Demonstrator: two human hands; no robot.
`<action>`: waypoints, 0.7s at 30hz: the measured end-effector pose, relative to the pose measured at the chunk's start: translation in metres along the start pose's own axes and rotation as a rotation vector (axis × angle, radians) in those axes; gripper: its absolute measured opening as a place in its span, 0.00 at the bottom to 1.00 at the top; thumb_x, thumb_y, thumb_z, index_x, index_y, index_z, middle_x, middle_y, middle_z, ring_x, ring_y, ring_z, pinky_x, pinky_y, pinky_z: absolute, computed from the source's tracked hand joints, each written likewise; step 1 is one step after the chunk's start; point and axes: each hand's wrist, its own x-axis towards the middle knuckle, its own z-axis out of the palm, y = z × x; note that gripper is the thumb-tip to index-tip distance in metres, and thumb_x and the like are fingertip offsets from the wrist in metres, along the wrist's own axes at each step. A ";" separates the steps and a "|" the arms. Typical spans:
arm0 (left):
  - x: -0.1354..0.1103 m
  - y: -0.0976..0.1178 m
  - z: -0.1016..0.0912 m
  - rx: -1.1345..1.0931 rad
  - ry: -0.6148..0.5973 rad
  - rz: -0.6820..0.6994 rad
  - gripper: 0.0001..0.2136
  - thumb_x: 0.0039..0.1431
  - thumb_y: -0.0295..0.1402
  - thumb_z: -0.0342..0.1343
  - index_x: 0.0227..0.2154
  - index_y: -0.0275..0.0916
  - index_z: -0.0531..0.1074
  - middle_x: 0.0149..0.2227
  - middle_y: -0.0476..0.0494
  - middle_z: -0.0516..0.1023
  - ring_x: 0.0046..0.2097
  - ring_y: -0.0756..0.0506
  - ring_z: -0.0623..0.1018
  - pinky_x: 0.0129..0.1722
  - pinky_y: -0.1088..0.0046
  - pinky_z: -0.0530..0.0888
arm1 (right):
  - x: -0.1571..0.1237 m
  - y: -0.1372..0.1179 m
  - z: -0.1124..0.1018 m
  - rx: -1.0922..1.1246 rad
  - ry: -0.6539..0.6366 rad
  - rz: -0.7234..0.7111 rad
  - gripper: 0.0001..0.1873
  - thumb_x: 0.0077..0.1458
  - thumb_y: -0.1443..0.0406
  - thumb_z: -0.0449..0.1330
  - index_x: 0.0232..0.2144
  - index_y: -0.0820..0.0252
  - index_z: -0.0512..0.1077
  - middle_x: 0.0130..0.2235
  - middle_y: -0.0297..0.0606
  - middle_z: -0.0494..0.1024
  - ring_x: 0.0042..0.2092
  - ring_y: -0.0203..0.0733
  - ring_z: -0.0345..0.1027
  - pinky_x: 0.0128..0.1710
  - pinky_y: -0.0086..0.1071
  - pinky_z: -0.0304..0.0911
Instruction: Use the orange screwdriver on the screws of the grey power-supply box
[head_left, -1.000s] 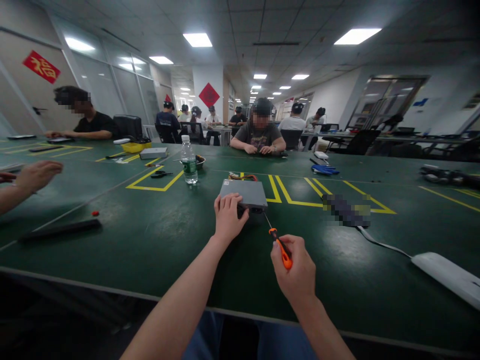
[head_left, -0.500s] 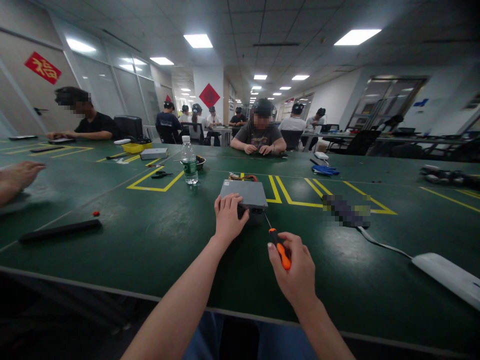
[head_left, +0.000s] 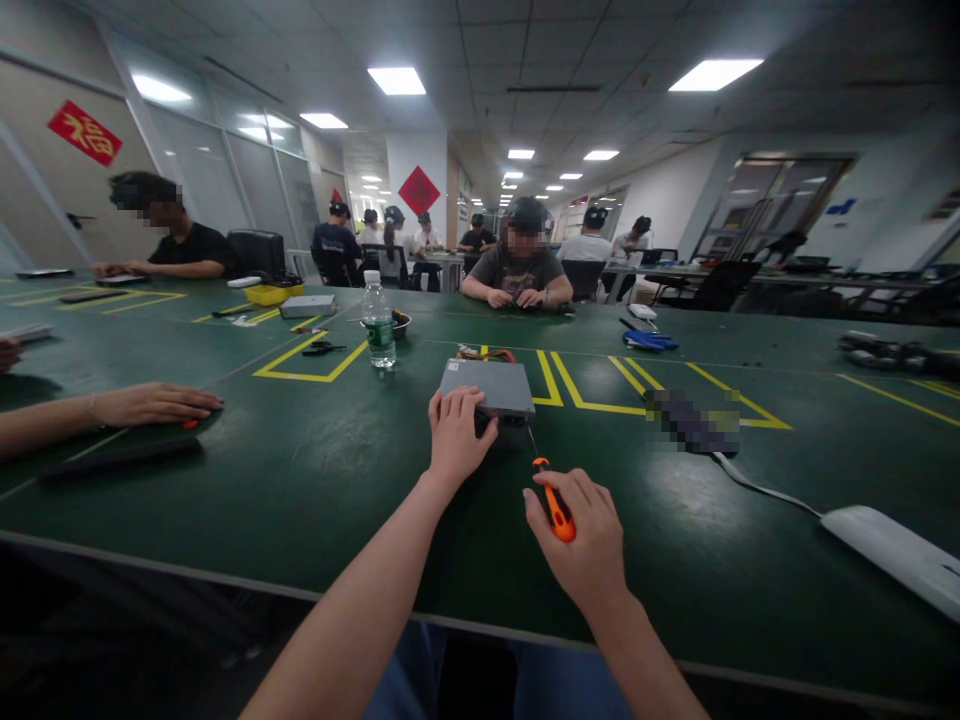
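Lying flat on the green tabletop (head_left: 360, 540) straight ahead of the person, the flat grey metal box (head_left: 495, 383) has its near face turned toward both hands, seemingly so that edge is easy to reach. The left hand (head_left: 457, 432) is part-closed on its near-left corner, fingers over the top and thumb at the front, probably to stop it sliding. The right hand (head_left: 581, 530) is loosely curled, thumb lifted a little away, around the orange-and-black-handled screwdriver (head_left: 559, 512); the slim shaft slants up to the near-right corner, likely for a straight line in, though whether the tip touches cannot be told. Multicoloured wires (head_left: 501, 355) bunch behind the box, out of the tool's way. Beyond stands a clear plastic bottle with a green label (head_left: 380, 330).
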 end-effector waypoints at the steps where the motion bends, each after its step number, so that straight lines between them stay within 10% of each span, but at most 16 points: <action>1: 0.000 0.000 0.000 -0.001 -0.001 0.002 0.14 0.52 0.36 0.53 0.42 0.42 0.64 0.48 0.45 0.69 0.53 0.43 0.65 0.59 0.59 0.50 | 0.000 0.000 -0.001 0.006 0.008 0.034 0.10 0.53 0.60 0.54 0.36 0.59 0.65 0.29 0.34 0.69 0.31 0.37 0.64 0.35 0.34 0.58; 21: 0.000 0.000 0.000 -0.002 -0.003 0.003 0.14 0.52 0.36 0.53 0.42 0.43 0.64 0.48 0.45 0.70 0.53 0.43 0.65 0.59 0.58 0.50 | -0.001 -0.001 -0.001 0.044 0.025 0.145 0.10 0.54 0.60 0.51 0.37 0.60 0.62 0.26 0.32 0.69 0.27 0.36 0.63 0.33 0.32 0.58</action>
